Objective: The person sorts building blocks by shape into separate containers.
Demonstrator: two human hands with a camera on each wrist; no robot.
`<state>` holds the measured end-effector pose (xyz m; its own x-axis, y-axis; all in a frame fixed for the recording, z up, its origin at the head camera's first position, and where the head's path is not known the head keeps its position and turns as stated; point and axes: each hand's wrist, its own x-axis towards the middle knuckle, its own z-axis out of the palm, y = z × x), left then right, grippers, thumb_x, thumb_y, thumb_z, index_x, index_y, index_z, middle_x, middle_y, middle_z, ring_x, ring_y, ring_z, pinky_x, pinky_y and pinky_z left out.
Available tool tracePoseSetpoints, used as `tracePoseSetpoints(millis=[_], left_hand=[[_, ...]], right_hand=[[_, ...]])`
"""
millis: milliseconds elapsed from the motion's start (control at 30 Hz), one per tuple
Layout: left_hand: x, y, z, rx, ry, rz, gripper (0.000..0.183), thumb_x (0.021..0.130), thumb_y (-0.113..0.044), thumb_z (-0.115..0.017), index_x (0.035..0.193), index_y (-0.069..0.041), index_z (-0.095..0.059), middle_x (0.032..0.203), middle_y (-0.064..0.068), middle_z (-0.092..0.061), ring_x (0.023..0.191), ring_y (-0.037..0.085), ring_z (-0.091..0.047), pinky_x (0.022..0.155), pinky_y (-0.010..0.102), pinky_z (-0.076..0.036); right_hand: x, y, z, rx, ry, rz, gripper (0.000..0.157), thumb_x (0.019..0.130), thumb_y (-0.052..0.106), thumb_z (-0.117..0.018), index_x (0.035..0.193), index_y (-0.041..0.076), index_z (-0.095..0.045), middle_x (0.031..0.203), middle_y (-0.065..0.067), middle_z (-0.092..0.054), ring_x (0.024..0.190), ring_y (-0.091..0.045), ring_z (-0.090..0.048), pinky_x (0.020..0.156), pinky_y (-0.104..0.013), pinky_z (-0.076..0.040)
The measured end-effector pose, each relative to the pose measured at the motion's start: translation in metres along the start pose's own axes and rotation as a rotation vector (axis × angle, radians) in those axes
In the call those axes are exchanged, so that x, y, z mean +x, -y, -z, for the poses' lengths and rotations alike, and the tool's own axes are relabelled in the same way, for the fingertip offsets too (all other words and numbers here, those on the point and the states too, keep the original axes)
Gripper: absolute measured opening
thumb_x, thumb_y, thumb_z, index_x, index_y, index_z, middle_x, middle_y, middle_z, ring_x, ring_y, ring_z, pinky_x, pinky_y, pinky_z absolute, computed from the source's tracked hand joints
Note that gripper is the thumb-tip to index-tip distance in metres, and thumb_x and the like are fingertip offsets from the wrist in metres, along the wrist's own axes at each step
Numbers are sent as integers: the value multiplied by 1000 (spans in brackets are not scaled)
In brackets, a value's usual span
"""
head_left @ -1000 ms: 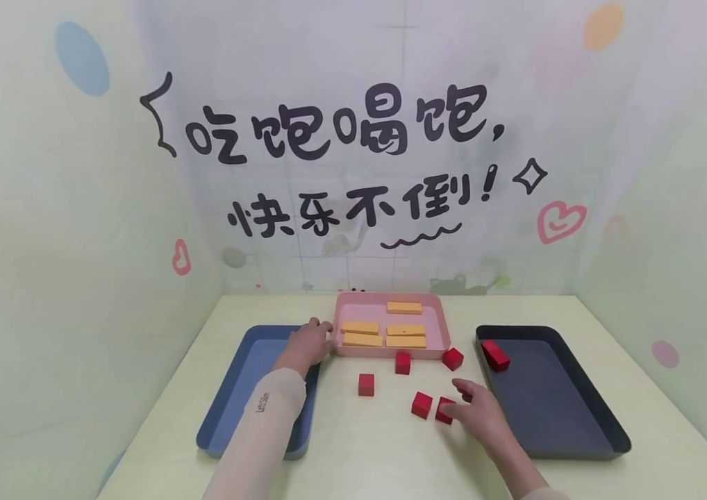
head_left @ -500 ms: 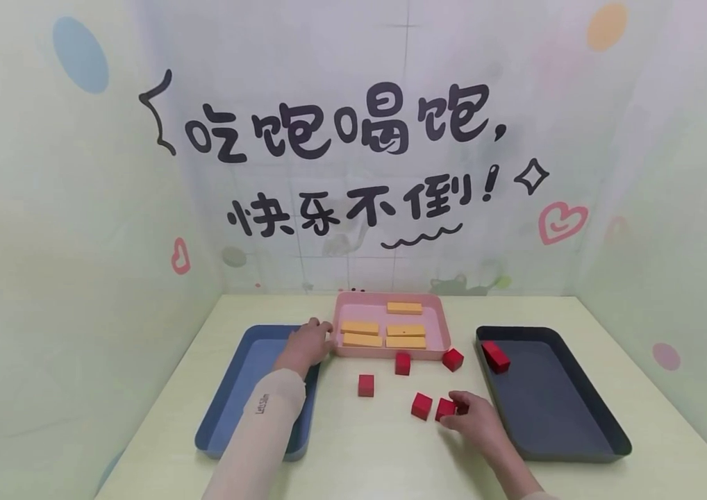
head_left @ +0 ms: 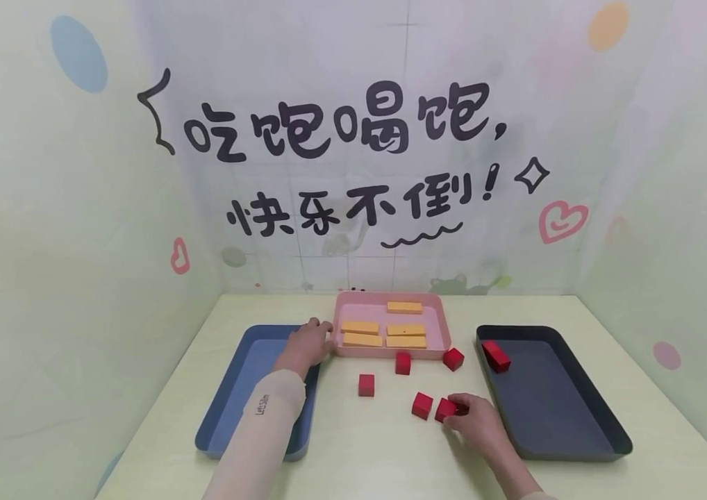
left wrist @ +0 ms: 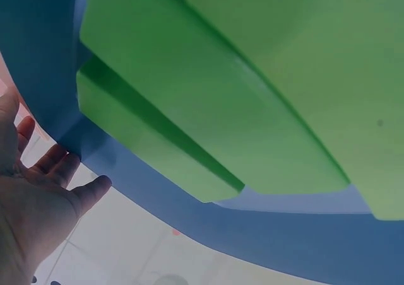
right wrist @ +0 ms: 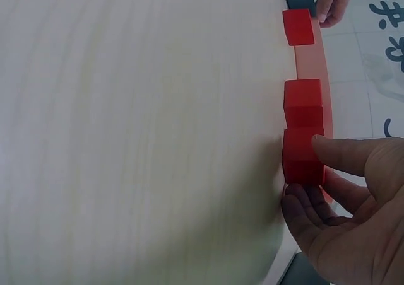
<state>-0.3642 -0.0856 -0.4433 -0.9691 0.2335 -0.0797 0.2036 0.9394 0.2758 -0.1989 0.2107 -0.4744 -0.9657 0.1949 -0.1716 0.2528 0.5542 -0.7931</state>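
In the head view, your right hand (head_left: 477, 420) pinches a red cube (head_left: 444, 410) between thumb and fingers, low over the pale table (head_left: 366, 458), with a second cube (head_left: 422, 405) just beside it on the left. The cube looks light, stiff and hard to damage, perhaps painted wood; its flat faces may be a little slick, so hold two opposite faces squarely rather than its corners. Your widest room is towards your body; the raised wall of the dark tray (head_left: 566, 417) stands to the right and the pink tray (head_left: 366, 352) beyond, its front edge close to more cubes. Your left hand (head_left: 310, 342) is at the far right corner of the blue tray (head_left: 228, 389). In the left wrist view, that hand's fingers are extended and relaxed at the rim, grasping nothing, with green blocks (left wrist: 189, 89) inside the wall. In the right wrist view, your thumb tip meets the pinched cube on one side and your fingers the opposite; its neighbour appears right alongside, so mind that side; whether they touch is hard to tell.
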Motion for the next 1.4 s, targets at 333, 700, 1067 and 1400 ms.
tracePoseSetpoints(millis=[333, 700, 1067, 1400], left_hand=[[-4, -2, 2, 12, 1, -23, 42, 101, -30, -58, 140, -12, -54, 139, 19, -47, 126, 38, -49, 106, 61, -35], [-3, -3, 2, -6, -1, -10, 46, 102, -30, -56, 143, -12, -51, 143, 19, -44, 130, 37, -46, 109, 60, -32], [1, 2, -2, -19, 11, 5, 48, 101, -31, -57, 145, -12, -50, 146, 20, -42, 131, 40, -44, 109, 61, -31], [5, 3, -4, -14, 24, 21, 49, 101, -33, -57, 145, -13, -50, 145, 19, -42, 130, 38, -45, 110, 60, -32]], right_hand=[[-1, -2, 2, -15, -12, -12, 37, 82, -1, -75, 116, -9, -66, 102, -13, -67, 91, -25, -59, 84, -44, -53], [-6, 7, 9, -25, -56, -33, 40, 84, 5, -75, 121, -8, -65, 104, -14, -67, 92, -26, -59, 82, -43, -53], [-10, 20, 17, -4, -77, 0, 40, 86, 8, -73, 123, -6, -65, 100, -10, -67, 89, -24, -59, 76, -38, -52], [-11, 25, 32, 39, -95, 14, 41, 88, 11, -72, 125, -5, -64, 101, -12, -66, 90, -26, -57, 69, -31, -50]])
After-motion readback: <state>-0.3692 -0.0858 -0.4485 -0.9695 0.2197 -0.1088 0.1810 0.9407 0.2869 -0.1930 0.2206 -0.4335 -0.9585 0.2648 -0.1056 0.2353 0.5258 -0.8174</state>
